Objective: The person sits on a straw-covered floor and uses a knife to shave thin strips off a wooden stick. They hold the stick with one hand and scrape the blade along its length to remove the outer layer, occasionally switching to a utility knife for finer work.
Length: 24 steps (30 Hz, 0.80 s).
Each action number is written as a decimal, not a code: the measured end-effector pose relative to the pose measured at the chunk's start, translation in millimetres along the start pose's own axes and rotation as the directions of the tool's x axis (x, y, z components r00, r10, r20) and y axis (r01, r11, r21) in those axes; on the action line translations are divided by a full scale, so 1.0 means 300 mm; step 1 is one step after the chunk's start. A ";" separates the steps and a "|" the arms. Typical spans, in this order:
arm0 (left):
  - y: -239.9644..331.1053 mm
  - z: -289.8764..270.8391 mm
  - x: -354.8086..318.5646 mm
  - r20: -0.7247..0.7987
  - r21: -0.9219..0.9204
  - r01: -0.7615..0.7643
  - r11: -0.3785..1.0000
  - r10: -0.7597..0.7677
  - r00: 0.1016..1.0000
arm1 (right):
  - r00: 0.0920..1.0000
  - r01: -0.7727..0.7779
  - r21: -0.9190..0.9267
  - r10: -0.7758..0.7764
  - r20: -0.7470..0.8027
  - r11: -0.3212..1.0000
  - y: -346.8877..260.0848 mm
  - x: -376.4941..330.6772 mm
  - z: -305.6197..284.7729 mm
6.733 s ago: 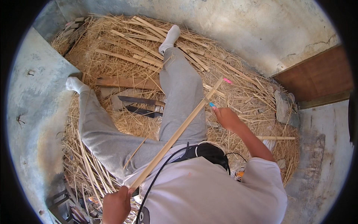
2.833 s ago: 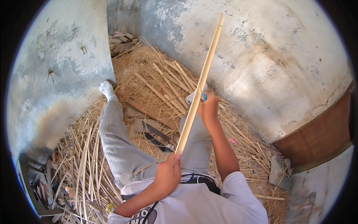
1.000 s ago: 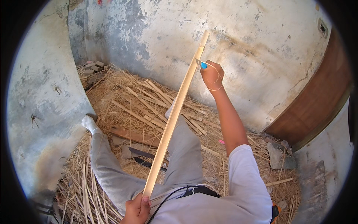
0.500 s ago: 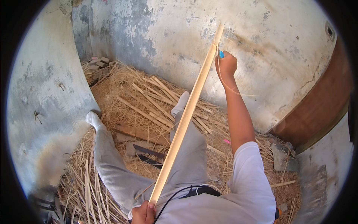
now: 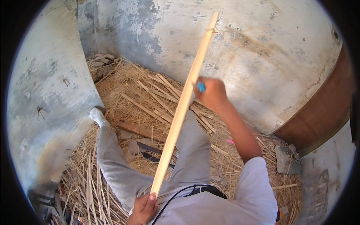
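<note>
A long pale wooden stick [image 5: 182, 108] slants from my lap up toward the plastered wall. My left hand [image 5: 143, 207] grips its lower end at the bottom of the view. Higher up, my right hand [image 5: 212, 93] is closed against the stick around a small blue object [image 5: 201, 87]. A thin straw strand [image 5: 221, 31] is wrapped near the stick's top end. My legs in grey trousers [image 5: 187, 157] stretch out over the straw, with white socks [image 5: 97, 115] on my feet.
Straw and split cane strips [image 5: 150, 97] cover the floor. A dark blade [image 5: 155, 153] and a wooden plank [image 5: 140, 129] lie between my legs. Stone pieces [image 5: 103, 62] are piled in the far corner. A rock [image 5: 287, 161] lies by the brown door [image 5: 318, 120].
My right hand has slid down the stick from near its top to about the middle. The stick's tip now stands free with a straw strand on it. My left hand stays at the lower end.
</note>
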<state>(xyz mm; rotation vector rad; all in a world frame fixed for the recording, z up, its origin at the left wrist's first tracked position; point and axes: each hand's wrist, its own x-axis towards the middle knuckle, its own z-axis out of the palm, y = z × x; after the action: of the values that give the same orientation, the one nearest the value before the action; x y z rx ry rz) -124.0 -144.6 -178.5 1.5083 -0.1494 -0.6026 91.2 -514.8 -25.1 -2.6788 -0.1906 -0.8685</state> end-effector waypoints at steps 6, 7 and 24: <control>0.093 0.061 0.053 0.150 -0.147 0.082 0.986 -0.060 0.987 | 0.973 0.207 0.059 -0.199 -0.118 0.977 -0.139 -0.225 0.125; 0.078 0.067 0.055 0.170 -0.199 0.098 0.975 -0.064 0.983 | 0.983 0.157 0.039 -0.152 -0.106 0.987 -0.134 -0.229 0.134; 0.089 0.153 0.065 -0.056 0.487 -0.191 0.852 0.249 0.967 | 0.972 -0.182 -0.297 0.218 0.090 0.937 0.042 -0.148 0.125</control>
<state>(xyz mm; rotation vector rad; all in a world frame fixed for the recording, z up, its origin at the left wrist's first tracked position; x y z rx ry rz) -120.7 -195.6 -154.4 1.9688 -0.3997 -0.2962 78.9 -515.3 -83.3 -2.9553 0.1961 -0.7172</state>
